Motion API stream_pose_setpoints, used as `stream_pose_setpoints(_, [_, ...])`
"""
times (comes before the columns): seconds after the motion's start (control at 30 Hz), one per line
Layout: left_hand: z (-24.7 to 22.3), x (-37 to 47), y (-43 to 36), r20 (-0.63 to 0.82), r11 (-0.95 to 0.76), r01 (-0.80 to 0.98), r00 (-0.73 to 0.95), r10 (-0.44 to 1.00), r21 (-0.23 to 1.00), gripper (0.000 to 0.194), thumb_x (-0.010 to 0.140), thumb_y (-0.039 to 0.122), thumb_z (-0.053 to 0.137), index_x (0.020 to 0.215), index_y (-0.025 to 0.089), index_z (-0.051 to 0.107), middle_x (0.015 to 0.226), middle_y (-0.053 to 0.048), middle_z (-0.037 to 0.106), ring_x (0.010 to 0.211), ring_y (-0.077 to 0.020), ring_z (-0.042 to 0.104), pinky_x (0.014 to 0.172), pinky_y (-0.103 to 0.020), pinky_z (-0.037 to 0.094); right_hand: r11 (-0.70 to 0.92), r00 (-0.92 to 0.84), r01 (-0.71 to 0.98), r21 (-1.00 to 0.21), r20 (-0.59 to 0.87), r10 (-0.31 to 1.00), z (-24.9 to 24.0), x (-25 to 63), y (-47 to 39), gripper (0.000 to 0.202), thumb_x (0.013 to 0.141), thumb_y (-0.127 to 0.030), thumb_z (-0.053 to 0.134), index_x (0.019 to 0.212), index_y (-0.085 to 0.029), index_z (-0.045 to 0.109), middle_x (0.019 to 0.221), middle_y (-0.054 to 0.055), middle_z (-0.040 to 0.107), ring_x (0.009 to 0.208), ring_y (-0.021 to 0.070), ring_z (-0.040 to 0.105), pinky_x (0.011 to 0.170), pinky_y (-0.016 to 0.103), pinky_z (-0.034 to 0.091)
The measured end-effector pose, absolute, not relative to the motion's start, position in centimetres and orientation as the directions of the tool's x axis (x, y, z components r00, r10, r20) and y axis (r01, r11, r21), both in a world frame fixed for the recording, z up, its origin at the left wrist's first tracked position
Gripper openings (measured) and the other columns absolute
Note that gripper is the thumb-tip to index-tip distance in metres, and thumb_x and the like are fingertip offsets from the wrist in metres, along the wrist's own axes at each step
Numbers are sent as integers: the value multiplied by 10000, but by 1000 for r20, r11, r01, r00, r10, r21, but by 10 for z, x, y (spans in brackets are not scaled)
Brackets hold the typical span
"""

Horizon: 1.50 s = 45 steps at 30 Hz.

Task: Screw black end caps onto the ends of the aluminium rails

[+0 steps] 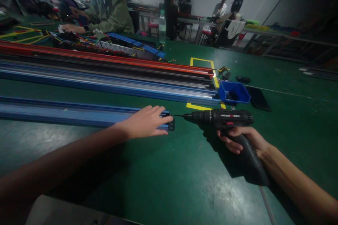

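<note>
A long blue metal profile (pixel 66 112) lies across the table from the left. My left hand (pixel 146 121) is over its right end, gripping it, with a finger touching the small black end piece (pixel 171 124). In my right hand (pixel 245 139) is a black power drill (pixel 229 117), held by its handle. Its long thin bit (pixel 179 115) points left, and the tip is at the end piece. Whether the tip sits in a screw is too small to tell.
Blue, black and orange profiles (pixel 132 84) lie side by side beyond my hands. A blue bin (pixel 235 91) with small dark parts stands at their right ends, near a dark flat object (pixel 258 98). Across the table sits a person in a green sleeve (pixel 116 14) beside wiring.
</note>
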<state>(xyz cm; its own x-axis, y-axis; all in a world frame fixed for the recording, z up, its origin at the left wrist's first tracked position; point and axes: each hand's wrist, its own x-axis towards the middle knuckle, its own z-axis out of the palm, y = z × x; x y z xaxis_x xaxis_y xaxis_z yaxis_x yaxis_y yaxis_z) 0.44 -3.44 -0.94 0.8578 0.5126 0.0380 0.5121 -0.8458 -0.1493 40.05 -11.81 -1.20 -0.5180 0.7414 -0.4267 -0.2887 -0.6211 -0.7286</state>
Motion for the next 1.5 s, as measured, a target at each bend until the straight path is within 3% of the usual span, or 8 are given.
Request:
stream_pose_setpoints(0.27, [-16,7,-40,118,-824,443,895,431,-352,470,1081,562,463,1352,219,637,1190,-196,673,972,-307,662,763,-370,456,-556,-458,-370,-744,-375,806,3,385,-129,280,827,-193,663,1040,-67,795,749,48,682,434,55,501,483,202,517])
stream_pose_setpoints(0.43, [-19,5,-53,254,-751,439,898,359,-494,422,1068,538,514,1330,235,647,1084,-172,697,852,-259,632,702,-351,402,-479,-442,-501,-721,-262,858,-12,369,-142,333,807,-197,628,1069,-67,789,749,42,668,411,35,411,465,187,476])
stream_pose_setpoints(0.53, [-17,4,-61,265,-723,433,901,342,-538,407,1061,519,543,1355,251,627,1112,-173,701,840,-247,624,693,-355,402,-484,-477,-533,-694,-226,849,-24,368,-148,357,790,-194,629,1078,-54,787,743,51,667,396,34,384,447,187,454])
stream_pose_setpoints(0.67, [-20,2,-70,267,-701,441,897,352,-560,363,1044,484,597,1358,304,611,1103,-159,702,885,-261,631,708,-365,441,-524,-522,-549,-652,-222,823,-35,381,-153,379,791,-214,641,1105,-55,783,770,67,682,373,25,339,419,189,438])
stream_pose_setpoints(0.83, [-27,-2,-76,360,-649,477,878,316,-593,501,962,386,740,1427,332,562,1159,-142,666,1073,-291,618,890,-426,524,-614,-616,-520,-594,-238,751,-39,399,-155,388,808,-234,647,1128,-66,787,767,70,689,345,20,349,404,181,446])
stream_pose_setpoints(1.0, [-29,-2,-75,346,-665,473,880,325,-579,534,917,312,776,1405,327,559,1135,-116,641,1052,-281,636,855,-418,546,-683,-633,-486,-545,-320,705,-38,406,-155,362,803,-252,680,1105,-95,803,769,71,688,337,16,362,404,175,465])
stream_pose_setpoints(1.5, [-33,-5,-79,352,-639,482,876,330,-600,555,912,310,744,1417,334,515,1137,-117,685,1050,-316,688,875,-444,549,-756,-644,-443,-483,-416,643,-33,408,-157,336,789,-255,713,1073,-119,830,750,63,684,334,18,398,402,171,474])
